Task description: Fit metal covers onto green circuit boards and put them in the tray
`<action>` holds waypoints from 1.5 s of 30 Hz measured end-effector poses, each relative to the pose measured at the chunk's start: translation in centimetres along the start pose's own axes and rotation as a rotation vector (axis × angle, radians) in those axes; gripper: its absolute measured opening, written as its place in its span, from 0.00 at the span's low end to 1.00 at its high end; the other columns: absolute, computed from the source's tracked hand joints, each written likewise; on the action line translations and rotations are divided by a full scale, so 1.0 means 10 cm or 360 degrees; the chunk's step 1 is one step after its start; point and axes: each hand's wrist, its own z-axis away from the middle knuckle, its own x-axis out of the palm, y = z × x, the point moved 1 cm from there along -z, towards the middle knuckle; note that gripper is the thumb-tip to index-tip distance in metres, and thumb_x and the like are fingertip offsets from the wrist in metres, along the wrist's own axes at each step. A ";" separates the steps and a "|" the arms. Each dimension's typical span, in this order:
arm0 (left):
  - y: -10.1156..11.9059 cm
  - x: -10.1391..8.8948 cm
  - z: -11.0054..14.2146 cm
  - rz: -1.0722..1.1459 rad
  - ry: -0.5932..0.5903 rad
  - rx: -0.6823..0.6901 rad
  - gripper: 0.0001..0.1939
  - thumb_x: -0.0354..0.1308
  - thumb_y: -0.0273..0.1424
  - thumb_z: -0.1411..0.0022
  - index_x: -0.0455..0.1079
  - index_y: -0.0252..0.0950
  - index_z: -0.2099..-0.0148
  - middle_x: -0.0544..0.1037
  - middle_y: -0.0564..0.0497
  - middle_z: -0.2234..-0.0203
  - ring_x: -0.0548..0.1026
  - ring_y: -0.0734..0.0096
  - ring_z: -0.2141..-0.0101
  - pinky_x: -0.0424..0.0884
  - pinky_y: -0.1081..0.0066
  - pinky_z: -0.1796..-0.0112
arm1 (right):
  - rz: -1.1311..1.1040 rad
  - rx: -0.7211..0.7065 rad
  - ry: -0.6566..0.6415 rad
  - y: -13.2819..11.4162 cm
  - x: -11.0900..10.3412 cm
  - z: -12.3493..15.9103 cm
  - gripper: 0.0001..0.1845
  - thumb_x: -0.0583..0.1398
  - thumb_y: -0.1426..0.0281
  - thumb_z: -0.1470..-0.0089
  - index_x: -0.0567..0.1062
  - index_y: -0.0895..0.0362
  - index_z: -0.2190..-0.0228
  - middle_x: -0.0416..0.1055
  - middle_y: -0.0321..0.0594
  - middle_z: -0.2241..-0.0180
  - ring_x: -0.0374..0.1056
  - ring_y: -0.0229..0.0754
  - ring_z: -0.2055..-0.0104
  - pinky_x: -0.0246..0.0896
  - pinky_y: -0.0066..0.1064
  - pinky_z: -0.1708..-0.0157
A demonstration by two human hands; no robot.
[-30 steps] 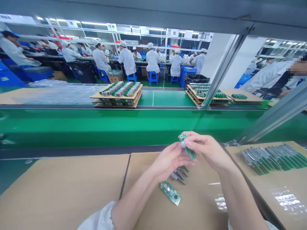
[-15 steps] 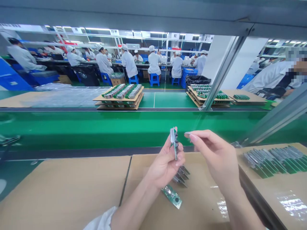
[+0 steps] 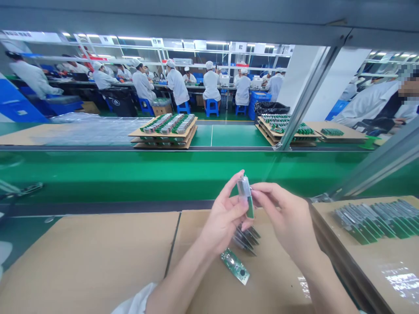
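Note:
My left hand (image 3: 225, 222) grips a narrow green circuit board (image 3: 250, 207) upright between thumb and fingers. A silvery-grey block (image 3: 243, 186) covers the board's upper part. Beside it, my right hand (image 3: 288, 213) is closed in a pinch, its fingertips touching the board's right edge. The small silvery piece in that pinch is mostly hidden now. Under my hands, a loose circuit board (image 3: 235, 267) lies flat on the brown cardboard (image 3: 268, 279). Several more boards (image 3: 246, 240) lean together just behind it, partly covered by my left hand.
At right, rows of boards (image 3: 376, 220) sit on another cardboard sheet. Beyond the green conveyor belt (image 3: 131, 174) stand stacked cardboard layers of boards (image 3: 168, 126). A slanted metal post (image 3: 307, 96) rises at right. Several people in white coats work in the background.
My right hand has moved left to meet the board, bringing the small silvery piece against its edge. My left hand has turned the board so its silvery block and green face show.

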 end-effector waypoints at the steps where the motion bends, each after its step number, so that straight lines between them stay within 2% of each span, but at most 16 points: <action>1: 0.02 0.01 0.00 -0.0109 0.0042 0.0034 0.32 0.64 0.28 0.44 0.60 0.50 0.40 0.72 0.56 0.76 0.66 0.82 0.81 0.62 0.78 0.80 | -0.0124 0.0087 -0.0054 0.04 -0.02 -0.01 0.08 0.57 0.69 0.43 0.77 0.51 0.66 0.77 0.35 0.69 0.72 0.40 0.68 0.67 0.29 0.67; 6: 0.14 0.07 0.05 -0.0619 0.0294 0.0143 0.32 0.65 0.28 0.47 0.62 0.44 0.40 0.69 0.59 0.80 0.73 0.77 0.81 0.72 0.75 0.76 | -0.0846 0.0467 -0.0411 0.18 -0.07 -0.08 0.10 0.60 0.65 0.45 0.79 0.52 0.61 0.78 0.39 0.61 0.72 0.45 0.58 0.64 0.37 0.54; 10: 0.20 0.14 0.09 -0.0683 0.0376 0.0162 0.31 0.67 0.28 0.50 0.66 0.46 0.43 0.68 0.60 0.80 0.72 0.78 0.78 0.79 0.70 0.72 | -0.1156 0.0556 -0.0597 0.18 -0.08 -0.09 0.14 0.57 0.64 0.42 0.79 0.54 0.59 0.77 0.42 0.58 0.70 0.46 0.55 0.62 0.40 0.53; 15: 0.23 0.19 0.13 -0.0656 0.0374 0.0141 0.31 0.67 0.27 0.50 0.67 0.47 0.44 0.68 0.60 0.81 0.70 0.79 0.77 0.81 0.69 0.71 | -0.1204 0.0564 -0.0585 0.15 -0.06 -0.08 0.14 0.56 0.62 0.40 0.80 0.53 0.64 0.77 0.42 0.61 0.70 0.44 0.59 0.63 0.37 0.56; 19: 0.21 0.19 0.14 -0.0658 0.0343 0.0128 0.32 0.66 0.27 0.49 0.65 0.46 0.42 0.70 0.60 0.80 0.71 0.79 0.76 0.81 0.70 0.69 | -0.1158 0.0607 -0.0488 0.16 -0.03 -0.09 0.11 0.60 0.62 0.45 0.80 0.54 0.71 0.77 0.39 0.68 0.69 0.42 0.65 0.62 0.36 0.57; 23: 0.19 0.18 0.13 -0.0657 0.0337 0.0110 0.33 0.67 0.27 0.50 0.64 0.46 0.42 0.70 0.60 0.81 0.70 0.79 0.76 0.81 0.70 0.69 | -0.1125 0.0696 -0.0409 0.20 -0.02 -0.09 0.10 0.64 0.61 0.50 0.80 0.55 0.71 0.78 0.39 0.68 0.69 0.42 0.64 0.62 0.35 0.57; 29: 0.18 0.18 0.11 -0.0645 0.0335 0.0087 0.33 0.67 0.28 0.51 0.66 0.45 0.42 0.68 0.60 0.81 0.69 0.79 0.77 0.81 0.68 0.70 | -0.1103 0.0735 -0.0399 0.20 -0.03 -0.09 0.11 0.66 0.60 0.53 0.81 0.54 0.71 0.78 0.38 0.70 0.70 0.42 0.64 0.62 0.36 0.57; 33: 0.20 0.18 0.12 -0.0668 0.0320 0.0049 0.33 0.67 0.29 0.51 0.65 0.44 0.42 0.67 0.60 0.81 0.69 0.78 0.77 0.80 0.68 0.70 | -0.0945 0.0629 -0.0345 0.16 -0.02 -0.08 0.13 0.65 0.60 0.53 0.81 0.55 0.68 0.79 0.41 0.67 0.71 0.44 0.62 0.61 0.38 0.54; 36: 0.19 0.15 0.10 -0.0724 0.0259 0.0007 0.32 0.66 0.29 0.50 0.65 0.43 0.42 0.68 0.59 0.80 0.70 0.79 0.76 0.78 0.72 0.68 | -0.0659 0.0557 -0.0124 0.15 -0.09 0.00 0.14 0.64 0.59 0.52 0.80 0.55 0.67 0.78 0.40 0.66 0.71 0.45 0.60 0.63 0.37 0.55; 38: 0.15 0.11 0.08 -0.0664 0.0227 -0.0005 0.33 0.66 0.28 0.49 0.64 0.42 0.41 0.66 0.60 0.79 0.69 0.79 0.75 0.77 0.71 0.67 | -0.0374 0.0555 0.0034 0.19 -0.20 0.14 0.14 0.62 0.57 0.51 0.79 0.54 0.69 0.78 0.39 0.66 0.71 0.46 0.60 0.64 0.36 0.56; 39: 0.13 0.08 0.06 -0.0606 0.0222 -0.0016 0.33 0.65 0.27 0.49 0.62 0.41 0.40 0.65 0.60 0.78 0.69 0.79 0.75 0.78 0.69 0.66 | -0.0210 0.0590 0.0050 0.23 -0.26 0.24 0.14 0.61 0.57 0.50 0.79 0.54 0.69 0.78 0.39 0.66 0.71 0.46 0.60 0.64 0.35 0.57; 40: 0.11 0.05 0.04 -0.0548 0.0215 -0.0038 0.34 0.65 0.27 0.49 0.61 0.41 0.39 0.64 0.60 0.78 0.69 0.78 0.74 0.78 0.66 0.65 | -0.0046 0.0648 0.0011 0.29 -0.32 0.36 0.15 0.60 0.56 0.49 0.78 0.53 0.70 0.78 0.39 0.66 0.71 0.45 0.61 0.64 0.34 0.58; 44: 0.00 -0.09 -0.04 -0.0438 0.0113 -0.0231 0.32 0.65 0.25 0.50 0.62 0.38 0.42 0.69 0.57 0.73 0.74 0.72 0.72 0.76 0.59 0.60 | 0.0432 0.0851 -0.0576 0.60 -0.49 0.96 0.18 0.56 0.55 0.48 0.77 0.53 0.77 0.75 0.38 0.74 0.71 0.44 0.70 0.63 0.30 0.70; 45: -0.03 -0.12 -0.05 -0.0422 0.0084 -0.0278 0.30 0.65 0.24 0.50 0.63 0.38 0.45 0.70 0.55 0.70 0.75 0.71 0.71 0.75 0.58 0.60 | 0.0483 0.0870 -0.0661 0.69 -0.50 1.10 0.18 0.56 0.55 0.48 0.76 0.53 0.78 0.74 0.38 0.74 0.70 0.44 0.70 0.63 0.29 0.70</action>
